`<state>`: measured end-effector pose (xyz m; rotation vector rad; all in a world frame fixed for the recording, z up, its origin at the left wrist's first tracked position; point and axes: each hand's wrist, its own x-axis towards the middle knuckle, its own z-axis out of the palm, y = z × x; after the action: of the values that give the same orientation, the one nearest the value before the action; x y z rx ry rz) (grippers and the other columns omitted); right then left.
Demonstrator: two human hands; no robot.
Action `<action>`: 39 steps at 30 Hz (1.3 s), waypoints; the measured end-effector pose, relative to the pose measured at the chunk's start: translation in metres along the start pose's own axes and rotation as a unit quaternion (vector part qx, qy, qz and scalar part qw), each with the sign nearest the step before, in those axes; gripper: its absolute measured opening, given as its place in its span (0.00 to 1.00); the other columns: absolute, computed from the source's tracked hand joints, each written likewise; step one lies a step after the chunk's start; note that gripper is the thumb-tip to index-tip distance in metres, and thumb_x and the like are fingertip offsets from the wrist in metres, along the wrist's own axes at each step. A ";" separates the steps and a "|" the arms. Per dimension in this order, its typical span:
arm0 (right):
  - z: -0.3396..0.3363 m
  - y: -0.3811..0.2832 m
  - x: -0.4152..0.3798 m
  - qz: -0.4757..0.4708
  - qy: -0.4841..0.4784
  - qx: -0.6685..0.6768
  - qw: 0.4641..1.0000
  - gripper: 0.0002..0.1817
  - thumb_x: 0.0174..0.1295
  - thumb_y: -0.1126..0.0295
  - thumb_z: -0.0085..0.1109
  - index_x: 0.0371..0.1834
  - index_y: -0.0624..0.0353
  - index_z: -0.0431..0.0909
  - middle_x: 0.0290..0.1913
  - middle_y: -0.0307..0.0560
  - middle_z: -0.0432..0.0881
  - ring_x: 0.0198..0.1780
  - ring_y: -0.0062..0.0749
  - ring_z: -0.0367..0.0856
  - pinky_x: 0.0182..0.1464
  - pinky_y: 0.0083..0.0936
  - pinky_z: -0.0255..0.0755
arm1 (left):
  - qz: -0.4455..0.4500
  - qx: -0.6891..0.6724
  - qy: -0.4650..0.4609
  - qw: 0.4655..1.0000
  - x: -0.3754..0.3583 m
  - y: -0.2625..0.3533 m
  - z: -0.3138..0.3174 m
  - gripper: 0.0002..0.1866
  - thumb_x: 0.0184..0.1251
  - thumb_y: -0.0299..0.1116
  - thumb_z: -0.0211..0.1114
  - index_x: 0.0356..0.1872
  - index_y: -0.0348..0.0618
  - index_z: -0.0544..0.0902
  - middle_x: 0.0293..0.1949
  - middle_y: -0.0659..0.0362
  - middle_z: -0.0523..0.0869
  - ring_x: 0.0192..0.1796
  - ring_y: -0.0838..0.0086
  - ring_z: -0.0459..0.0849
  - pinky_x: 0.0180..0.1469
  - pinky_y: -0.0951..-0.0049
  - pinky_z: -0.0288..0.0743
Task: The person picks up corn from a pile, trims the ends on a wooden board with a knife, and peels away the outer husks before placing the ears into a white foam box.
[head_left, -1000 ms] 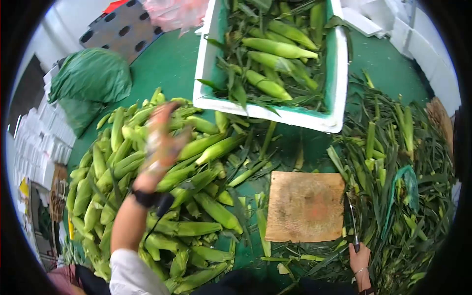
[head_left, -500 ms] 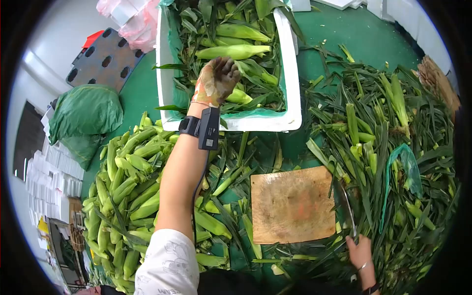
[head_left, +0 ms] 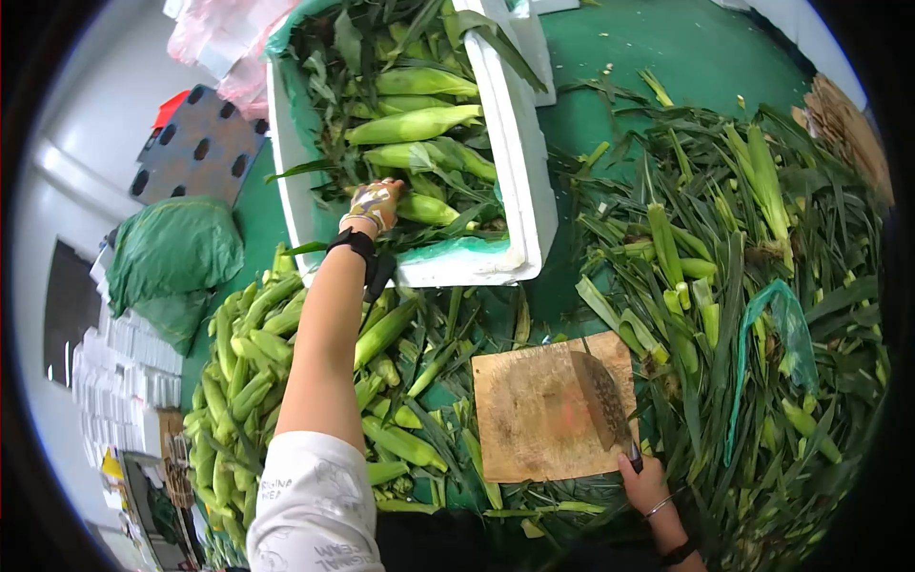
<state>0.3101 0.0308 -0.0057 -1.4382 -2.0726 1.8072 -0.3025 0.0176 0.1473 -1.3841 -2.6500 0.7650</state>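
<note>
My left hand (head_left: 376,203), in a patterned glove, is down inside a white foam box (head_left: 534,195) lined with green plastic. Its fingers curl against the stem-side end of a husked-on ear of corn (head_left: 429,210); the fingertips are partly hidden among leaves. More green ears of corn (head_left: 415,125) lie above it in the box. My right hand (head_left: 645,484) grips the dark handle of a cleaver (head_left: 600,400). The broad, stained blade is over the right side of a worn wooden cutting board (head_left: 519,419).
A big pile of ears of corn (head_left: 233,391) lies at left. Cut leaves and stalks (head_left: 762,238) heap up at right, with a strip of green plastic (head_left: 748,362) on them. A green sack (head_left: 176,253) and a dark pallet (head_left: 195,148) stand farther left.
My left hand has gone from hovering over the box down among the corn. My right hand has moved left, bringing the cleaver from beside the board to over it. The view has shifted.
</note>
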 end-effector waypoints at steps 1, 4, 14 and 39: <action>-0.002 -0.017 -0.003 0.015 -0.004 -0.035 0.999 0.22 0.63 0.57 0.58 0.26 0.70 0.75 0.17 0.52 0.74 0.21 0.42 0.72 0.29 0.38 0.67 | -0.008 0.011 0.003 1.000 0.007 -0.004 0.011 0.33 0.48 0.27 0.64 0.62 0.54 0.73 0.62 0.56 0.75 0.63 0.60 0.75 0.62 0.57 0.71; -0.003 -0.020 -0.007 0.027 -0.005 -0.103 0.994 0.23 0.63 0.57 0.59 0.24 0.70 0.75 0.15 0.55 0.73 0.21 0.45 0.73 0.28 0.39 0.67 | -0.042 -0.003 -0.061 0.997 0.009 -0.022 0.011 0.34 0.47 0.32 0.67 0.62 0.56 0.73 0.66 0.54 0.71 0.66 0.60 0.72 0.67 0.54 0.65; 0.005 -0.029 -0.015 0.046 -0.014 -0.126 0.991 0.22 0.63 0.56 0.59 0.31 0.71 0.76 0.25 0.62 0.80 0.31 0.48 0.80 0.35 0.39 0.70 | 0.089 -0.417 0.142 0.893 -0.238 -0.027 -0.070 0.26 0.49 0.42 0.73 0.48 0.38 0.78 0.39 0.47 0.85 0.44 0.54 0.84 0.51 0.63 0.76; 0.014 -0.015 -0.019 -0.042 0.191 -0.198 0.960 0.28 0.65 0.49 0.54 0.31 0.71 0.79 0.25 0.70 0.79 0.32 0.61 0.81 0.34 0.49 0.74 | -0.059 -0.771 -0.259 0.578 -0.357 0.204 0.097 0.32 0.69 0.52 0.58 0.60 0.33 0.69 0.52 0.50 0.81 0.53 0.66 0.81 0.53 0.68 0.74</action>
<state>0.3039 0.0098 0.0117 -1.5928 -2.3111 1.0108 0.0384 -0.2043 0.0332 -0.8393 -3.6574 -2.0509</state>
